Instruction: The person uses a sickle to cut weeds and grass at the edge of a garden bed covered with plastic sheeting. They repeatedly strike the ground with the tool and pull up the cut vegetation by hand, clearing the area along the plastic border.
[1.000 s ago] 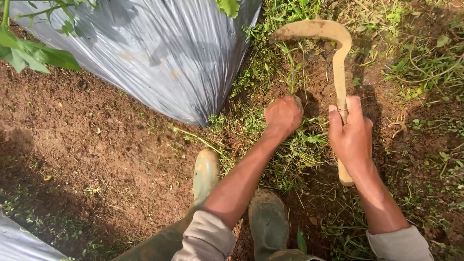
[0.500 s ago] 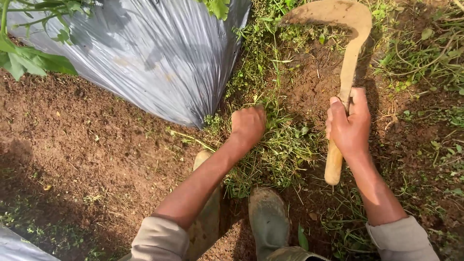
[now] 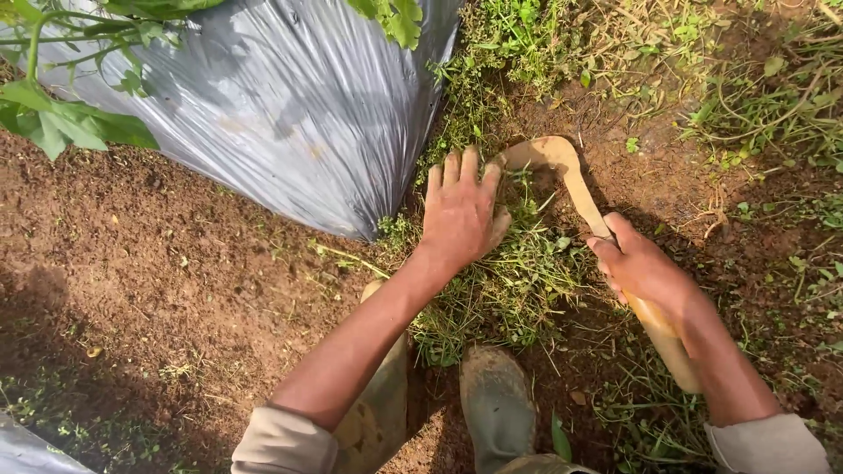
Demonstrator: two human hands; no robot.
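My left hand (image 3: 460, 211) lies flat, fingers spread, on a heap of cut green weeds (image 3: 505, 281) at the edge of a silver plastic mulch sheet (image 3: 290, 114). My right hand (image 3: 645, 268) grips the wooden handle of a curved sickle (image 3: 562, 167). Its soil-coated blade hooks round the far side of the weeds, just beyond my left fingertips. Both sleeves are beige.
My two muddy green rubber boots (image 3: 496, 399) stand on brown soil (image 3: 176, 263) below the weeds. Leafy plant stems (image 3: 70, 114) hang over the sheet at top left. More weeds and grass (image 3: 755, 114) cover the ground at right. Another sheet corner (image 3: 26, 448) shows bottom left.
My left hand has opened from a fist and moved forward onto the weeds. The sickle has swung down from the far side, its blade now hooked close round the heap.
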